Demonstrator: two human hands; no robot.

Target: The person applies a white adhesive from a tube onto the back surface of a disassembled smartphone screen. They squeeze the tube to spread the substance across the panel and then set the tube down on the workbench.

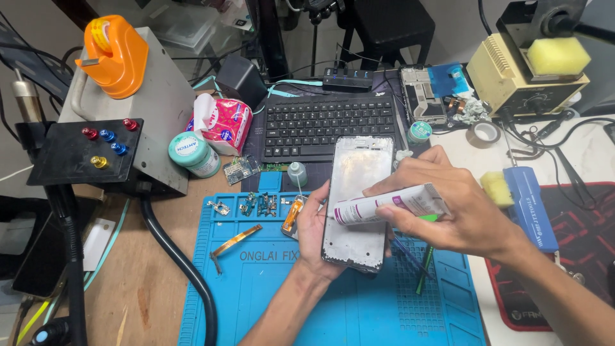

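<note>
I see my left hand (315,227) and right hand (448,211) bare, both forearms uncovered, with no gloves, rings or sleeves.

A wooden workbench (138,275) spreads below me, a blue work mat (359,314) at six o'clock, a black keyboard (327,122) at twelve, a dark stool (391,25) beyond.

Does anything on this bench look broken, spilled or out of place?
Nothing looks spilled. The phone frame in the left hand is stripped, with bare metal inside; the right hand holds a white tube over it. Small loose parts lie scattered on the blue mat.
</note>
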